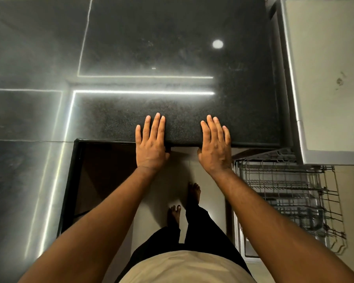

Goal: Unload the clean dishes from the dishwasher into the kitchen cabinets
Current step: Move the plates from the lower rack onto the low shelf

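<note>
The left hand and right hand lay flat on the bench edge, grips wide; the dishwasher rack stood at four o'clock.

Thumbs of left hand, right hand mostly hidden below countertop edge; dishwasher rack contents indistinct.

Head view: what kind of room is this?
Probably a home kitchen: a dark speckled stone countertop under the left hand and right hand, and a pulled-out wire dishwasher rack at lower right.

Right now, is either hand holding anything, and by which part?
Nothing is held. The left hand and right hand lie flat, fingers straight, on the countertop edge.
</note>
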The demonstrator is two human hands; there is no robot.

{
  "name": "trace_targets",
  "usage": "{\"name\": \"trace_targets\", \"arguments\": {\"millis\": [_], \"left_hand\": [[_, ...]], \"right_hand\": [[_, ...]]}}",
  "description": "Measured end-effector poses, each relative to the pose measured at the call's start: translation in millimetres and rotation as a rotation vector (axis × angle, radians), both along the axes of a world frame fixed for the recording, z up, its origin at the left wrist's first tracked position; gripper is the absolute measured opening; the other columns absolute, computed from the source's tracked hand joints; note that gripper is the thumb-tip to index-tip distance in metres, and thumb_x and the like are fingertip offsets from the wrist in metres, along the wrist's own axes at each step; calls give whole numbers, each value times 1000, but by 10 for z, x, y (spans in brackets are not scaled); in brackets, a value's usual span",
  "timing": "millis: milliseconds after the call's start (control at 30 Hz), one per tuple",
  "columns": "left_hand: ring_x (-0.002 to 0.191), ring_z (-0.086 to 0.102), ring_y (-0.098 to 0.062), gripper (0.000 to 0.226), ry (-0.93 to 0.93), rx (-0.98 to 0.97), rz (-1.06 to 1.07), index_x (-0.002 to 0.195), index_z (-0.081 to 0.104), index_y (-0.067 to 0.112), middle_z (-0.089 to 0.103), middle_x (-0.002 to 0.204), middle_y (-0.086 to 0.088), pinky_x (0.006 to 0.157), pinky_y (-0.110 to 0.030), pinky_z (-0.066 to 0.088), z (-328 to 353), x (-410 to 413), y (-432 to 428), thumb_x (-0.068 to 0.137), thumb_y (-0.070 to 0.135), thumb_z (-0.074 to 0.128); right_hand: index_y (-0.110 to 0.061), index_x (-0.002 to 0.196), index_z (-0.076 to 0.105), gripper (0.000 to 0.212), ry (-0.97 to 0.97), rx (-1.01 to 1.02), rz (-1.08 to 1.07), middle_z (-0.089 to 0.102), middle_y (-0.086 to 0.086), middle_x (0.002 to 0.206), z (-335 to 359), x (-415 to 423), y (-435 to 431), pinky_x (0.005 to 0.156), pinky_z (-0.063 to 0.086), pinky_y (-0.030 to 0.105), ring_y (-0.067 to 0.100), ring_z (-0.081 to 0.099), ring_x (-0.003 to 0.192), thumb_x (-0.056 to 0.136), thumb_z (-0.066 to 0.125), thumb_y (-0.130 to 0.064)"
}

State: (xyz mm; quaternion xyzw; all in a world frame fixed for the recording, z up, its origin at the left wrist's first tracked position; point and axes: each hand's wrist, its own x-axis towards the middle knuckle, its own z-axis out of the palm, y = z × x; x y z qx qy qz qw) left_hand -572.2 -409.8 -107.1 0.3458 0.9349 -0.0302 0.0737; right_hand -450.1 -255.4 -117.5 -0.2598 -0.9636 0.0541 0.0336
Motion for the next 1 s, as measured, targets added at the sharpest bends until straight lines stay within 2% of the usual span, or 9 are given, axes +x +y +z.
{"name": "trace_targets", "arguments": {"millis": [100,200,467,633,1000], "left_hand": [[150,-17,-26,115,-49,-68,-18,156,-11,17,-15,164,-3,121,-50,-5,94,16,0,79,47,70],[149,-17,-28,109,-83,-71,-26,156,-11,15,-15,163,-7,122,-51,-2,193,115,-43,84,45,65],[149,-16,-30,104,-167,-66,-79,154,-12,9,-18,162,-14,123,-44,0,392,508,-291,89,45,61],[150,-11,-30,108,-204,-41,-176,154,-14,7,-17,161,-16,123,-42,0,392,912,-508,88,44,63],[149,-17,-30,98,-267,-169,-445,153,-14,4,-20,161,-16,123,-43,-2,251,1950,-875,94,45,52]], "right_hand": [[-8,154,11,103,-142,-21,33,6,14,162,69,51,-21,121,12,48,30,3,150,73,73,-17],[-9,155,2,100,-221,-47,34,-2,13,163,162,92,-69,122,6,47,29,-5,150,81,68,-22],[-8,155,5,89,-225,-110,-54,-3,12,163,264,612,-518,120,-8,41,25,-7,150,86,58,-27],[-9,155,2,86,-242,-149,-102,-6,12,163,264,1187,-848,121,-8,41,24,-11,150,89,53,-30],[-8,155,6,85,-197,-224,-293,-4,10,163,178,2366,-1388,121,-9,39,22,-10,150,87,53,-29]]}}
